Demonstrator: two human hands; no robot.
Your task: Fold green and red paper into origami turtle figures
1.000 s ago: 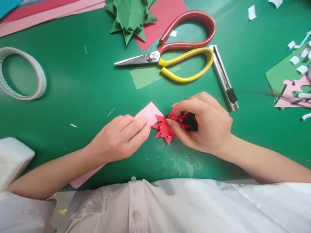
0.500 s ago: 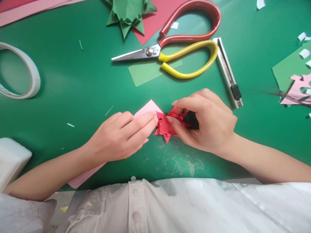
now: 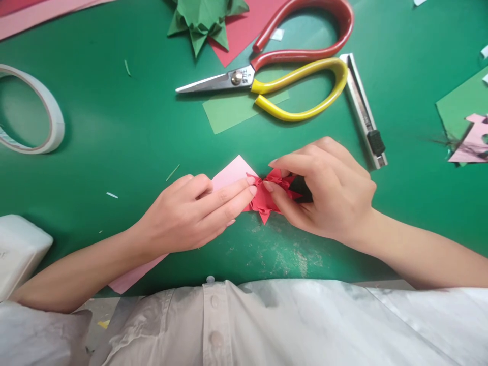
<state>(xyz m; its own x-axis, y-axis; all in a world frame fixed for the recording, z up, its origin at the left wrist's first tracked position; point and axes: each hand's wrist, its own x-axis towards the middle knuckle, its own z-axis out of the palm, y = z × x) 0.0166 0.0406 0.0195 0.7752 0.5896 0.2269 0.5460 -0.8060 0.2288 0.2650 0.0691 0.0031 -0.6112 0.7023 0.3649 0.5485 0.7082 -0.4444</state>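
Observation:
A small red folded paper star with pointed tips lies on the green table between my hands. My left hand lies flat with fingers stretched out, its fingertips resting on the star's left side. Beneath that hand runs a strip of pink paper; one corner shows above the fingers and the other end below the forearm. My right hand is closed in a pinch, thumb and forefinger at the star's upper right edge. Part of the star is hidden by the fingers.
Scissors with red and yellow handles lie beyond my hands, beside a box cutter. A green paper star rests on red paper. Left are a tape roll and a white block-shaped object. Cut paper lies right.
The fingers of my left hand have slid a little to the right, further onto the red star. My right hand keeps its pinch. The whole view has shifted slightly.

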